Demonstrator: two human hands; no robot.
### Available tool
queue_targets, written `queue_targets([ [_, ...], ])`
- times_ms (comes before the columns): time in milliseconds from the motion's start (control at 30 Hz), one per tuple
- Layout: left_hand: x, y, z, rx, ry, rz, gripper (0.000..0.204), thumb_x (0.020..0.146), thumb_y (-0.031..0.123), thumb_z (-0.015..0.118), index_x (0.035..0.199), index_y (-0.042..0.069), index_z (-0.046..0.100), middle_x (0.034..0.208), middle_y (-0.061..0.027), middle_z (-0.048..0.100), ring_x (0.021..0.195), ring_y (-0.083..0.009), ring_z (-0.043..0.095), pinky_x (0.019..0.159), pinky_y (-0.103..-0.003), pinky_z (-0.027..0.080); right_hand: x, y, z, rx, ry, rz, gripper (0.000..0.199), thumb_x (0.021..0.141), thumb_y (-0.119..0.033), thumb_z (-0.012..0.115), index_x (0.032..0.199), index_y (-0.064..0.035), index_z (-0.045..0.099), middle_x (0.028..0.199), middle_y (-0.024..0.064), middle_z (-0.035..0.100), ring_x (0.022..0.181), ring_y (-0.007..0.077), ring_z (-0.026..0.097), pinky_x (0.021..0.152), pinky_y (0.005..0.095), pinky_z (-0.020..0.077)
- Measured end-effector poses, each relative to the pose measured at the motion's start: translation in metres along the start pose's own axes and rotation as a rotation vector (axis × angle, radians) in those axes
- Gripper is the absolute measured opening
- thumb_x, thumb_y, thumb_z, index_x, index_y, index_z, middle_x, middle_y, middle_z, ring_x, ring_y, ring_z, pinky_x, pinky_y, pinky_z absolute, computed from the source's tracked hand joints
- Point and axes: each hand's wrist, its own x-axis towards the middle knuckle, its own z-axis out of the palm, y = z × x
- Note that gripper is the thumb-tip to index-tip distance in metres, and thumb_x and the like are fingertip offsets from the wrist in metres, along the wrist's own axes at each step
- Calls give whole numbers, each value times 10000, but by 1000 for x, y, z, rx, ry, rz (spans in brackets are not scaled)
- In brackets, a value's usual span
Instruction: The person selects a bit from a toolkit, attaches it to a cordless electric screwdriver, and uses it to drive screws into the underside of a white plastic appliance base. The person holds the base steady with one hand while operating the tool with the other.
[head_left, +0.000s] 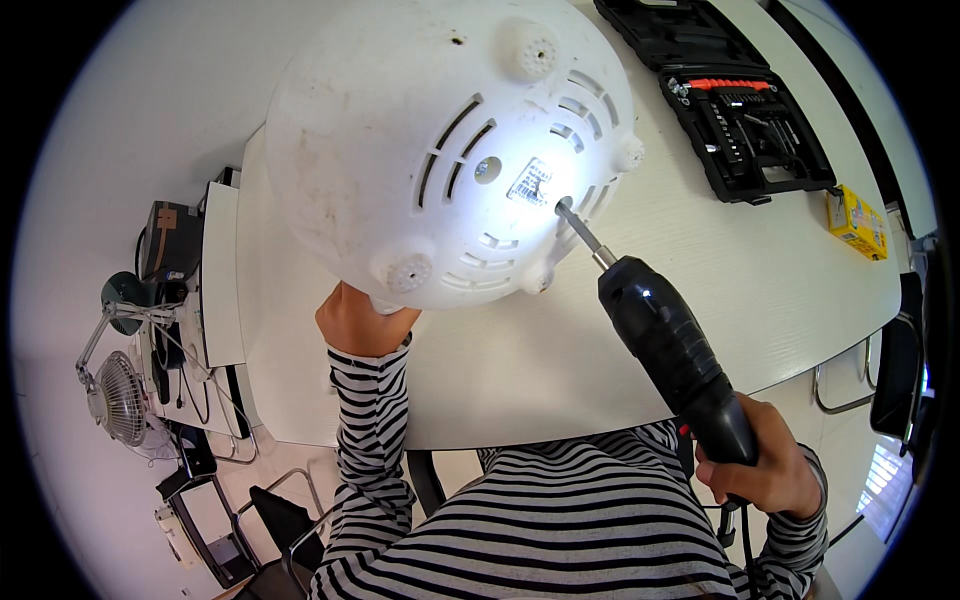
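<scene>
As the right hand (765, 460) curls its fingers round the rear of a black power driver (665, 335) at lower right of the frame, the left hand (367, 322) meets the lower edge of a white appliance housing (350, 170), left of centre. Its fingers are hidden behind the plastic, so how tightly they close cannot be told. The housing fills the upper middle of the frame, underside facing the camera.

One long metal bit (585, 235) runs from the driver to a brightly lit round hole; whether its tip sits in a screw head is not visible. Entering at a slant, the bit could slip and strip a screw or scratch the shell. With only one hand seen at the rim, the rounded housing could also twist or roll under the driver's push.

By count, the underside shows four knobbly feet, a second round hole (488, 170) and one printed label (530, 182), along with several groups of vent slots. Beyond, one desk (480, 380) carries one open black tool case (745, 130) at upper right, its many bits too small to number, and one yellow box (857, 223) near the right edge. Far left stand one fan (118, 395) and one lamp (125, 290); at least two chairs show, one lower left (285, 522), one far right (897, 375).
</scene>
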Motion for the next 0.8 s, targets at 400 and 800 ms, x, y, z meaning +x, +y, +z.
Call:
queue_targets([
  [400, 2, 2, -2, -6, -13, -9, 554, 566, 277, 764, 1017, 42, 544, 772, -91, 638, 631, -234, 624, 562, -285, 493, 0, 2, -2, -21, 5, -17, 386, 666, -70, 634, 970, 91, 460, 510, 38, 489, 393, 109, 480, 391, 225, 375],
  [800, 0, 1, -2, 0, -23, -14, 544, 569, 268, 758, 1017, 45, 546, 766, -90, 637, 624, -240, 621, 552, -290, 491, 1, -2, -3, -23, -6, 27, 380, 662, -74, 634, 962, 84, 463, 514, 36, 488, 403, 110, 480, 401, 229, 377],
])
